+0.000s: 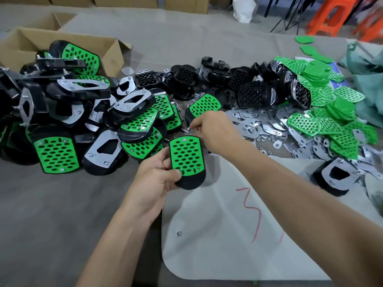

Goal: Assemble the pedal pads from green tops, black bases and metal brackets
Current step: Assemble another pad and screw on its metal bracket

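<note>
My left hand (157, 179) grips a pedal pad (186, 160), a perforated green top seated on a black base, held upright above the table. Just beyond it, my right hand (215, 129) pinches a small metal screw (186, 130) at the pad's far end. A large heap of assembled pads (68, 112) lies at the left. Bare black bases (228, 79) are piled at the centre back, loose green tops (323, 108) at the right, and flat metal brackets (267, 125) are spread between them.
An open cardboard box (27, 42) stands at the back left behind the heap. A white plastic sheet (228, 235) with red marks covers the near table. One upturned base with a bracket (333, 175) lies at the right. Orange stools (335, 15) stand beyond the table.
</note>
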`<state>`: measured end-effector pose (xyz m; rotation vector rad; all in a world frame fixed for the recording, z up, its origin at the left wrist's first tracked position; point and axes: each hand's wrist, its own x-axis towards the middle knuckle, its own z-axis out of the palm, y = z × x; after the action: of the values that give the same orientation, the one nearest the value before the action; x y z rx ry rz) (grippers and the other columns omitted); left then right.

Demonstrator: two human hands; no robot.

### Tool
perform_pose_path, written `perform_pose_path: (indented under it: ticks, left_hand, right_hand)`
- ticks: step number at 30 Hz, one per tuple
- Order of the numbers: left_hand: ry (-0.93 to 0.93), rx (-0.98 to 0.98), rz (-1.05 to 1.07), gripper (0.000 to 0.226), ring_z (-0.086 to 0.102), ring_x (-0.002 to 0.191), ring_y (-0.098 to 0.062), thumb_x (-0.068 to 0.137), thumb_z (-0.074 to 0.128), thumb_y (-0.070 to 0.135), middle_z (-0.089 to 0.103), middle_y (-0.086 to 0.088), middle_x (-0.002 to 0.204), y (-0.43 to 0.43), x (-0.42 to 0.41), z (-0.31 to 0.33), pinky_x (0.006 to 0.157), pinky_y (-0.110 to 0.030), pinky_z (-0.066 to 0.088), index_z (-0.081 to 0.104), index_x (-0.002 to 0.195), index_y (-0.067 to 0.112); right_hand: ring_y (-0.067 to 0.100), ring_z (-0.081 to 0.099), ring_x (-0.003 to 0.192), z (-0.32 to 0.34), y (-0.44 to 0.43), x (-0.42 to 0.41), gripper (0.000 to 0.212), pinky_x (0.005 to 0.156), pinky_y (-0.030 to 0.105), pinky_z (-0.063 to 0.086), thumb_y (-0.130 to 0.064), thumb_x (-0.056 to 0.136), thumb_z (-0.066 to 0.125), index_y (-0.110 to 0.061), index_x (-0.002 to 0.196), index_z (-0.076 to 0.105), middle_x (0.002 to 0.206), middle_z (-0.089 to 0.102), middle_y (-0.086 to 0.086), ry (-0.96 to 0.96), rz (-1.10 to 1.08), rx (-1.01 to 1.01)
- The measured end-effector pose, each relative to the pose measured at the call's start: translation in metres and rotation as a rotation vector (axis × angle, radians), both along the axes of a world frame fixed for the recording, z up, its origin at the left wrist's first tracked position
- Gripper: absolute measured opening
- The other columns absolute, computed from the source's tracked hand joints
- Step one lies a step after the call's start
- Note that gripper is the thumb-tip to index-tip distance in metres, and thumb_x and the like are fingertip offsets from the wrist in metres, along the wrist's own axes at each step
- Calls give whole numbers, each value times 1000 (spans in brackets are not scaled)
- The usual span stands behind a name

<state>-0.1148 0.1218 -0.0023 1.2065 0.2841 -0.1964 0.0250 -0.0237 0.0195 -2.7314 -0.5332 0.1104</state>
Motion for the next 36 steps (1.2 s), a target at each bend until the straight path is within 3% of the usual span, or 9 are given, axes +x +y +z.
perform_pose_path:
  ticks: [5, 7, 13, 18, 21, 25, 28, 33, 36]
  left_hand:
    - [17, 55, 70, 66, 76, 101, -24, 81, 41, -29, 79, -9, 107, 1, -4, -1, 73, -37, 61, 65, 125, 13]
    - [18, 54, 105, 66, 75, 103, -27, 82, 42, -29, 78, -10, 109, 2, -4, -1, 75, -36, 61, 63, 130, 12]
    - [-62, 67, 70, 80, 73, 105, -21, 64, 59, -13, 76, -7, 117, 2, -4, 2, 84, -29, 59, 54, 139, 16]
    - [-55, 56, 52, 80, 72, 107, -19, 63, 58, -12, 75, -6, 120, -1, -2, 3, 79, -23, 57, 56, 137, 19]
    - [-40, 48, 83, 80, 73, 107, -21, 62, 56, -12, 75, -7, 119, -2, -1, 2, 77, -22, 57, 58, 136, 19]
    - [-27, 60, 90, 72, 74, 101, -21, 61, 55, -10, 77, -6, 110, -8, 4, 3, 76, -27, 58, 63, 126, 20]
    - [-34, 57, 66, 73, 74, 97, -21, 61, 55, -11, 77, -8, 109, -20, 8, 6, 72, -28, 58, 62, 128, 17]
    - [-58, 98, -4, 71, 76, 96, -23, 66, 55, -19, 78, -8, 109, -38, 7, 7, 70, -26, 58, 63, 126, 17]
    - [-55, 109, -35, 75, 74, 103, -29, 75, 46, -30, 77, -12, 113, -42, 6, 5, 75, -29, 58, 61, 131, 17]
  right_hand:
    - [33, 61, 71, -2, 20, 4, 7, 56, 33, 47, -8, 85, 68, -14, 82, 69, 69, 62, 9, -43, 59, -167]
    - [28, 48, 55, -3, 25, 7, 30, 46, 30, 30, 3, 81, 62, -13, 63, 44, 57, 44, 6, -77, 81, -196]
    - [31, 54, 63, -7, 29, 17, 30, 55, 32, 39, 3, 81, 57, -14, 62, 43, 58, 46, 4, -66, 117, -156]
    - [19, 66, 72, -5, 3, 2, 15, 68, 31, 55, -15, 89, 65, -20, 81, 76, 72, 72, 0, 39, -125, 190]
    - [2, 55, 50, 12, -24, -19, 16, 52, 15, 42, -20, 82, 65, -25, 72, 75, 59, 69, -9, 56, -281, 486]
    - [12, 58, 45, 28, -47, -67, 16, 44, 20, 39, -18, 73, 61, -27, 73, 74, 61, 72, 1, 203, -340, 779]
    - [27, 66, 54, 18, -51, -95, 13, 44, 28, 48, -20, 68, 65, -28, 74, 73, 59, 72, -2, 210, -398, 718]
    - [5, 48, 44, 5, -55, -108, 15, 41, 22, 43, -9, 69, 72, -24, 69, 68, 56, 64, -6, 89, -399, 556]
    - [13, 52, 59, 8, -57, -111, 24, 60, 29, 46, -19, 73, 62, -31, 94, 62, 56, 57, -6, 100, -269, 369]
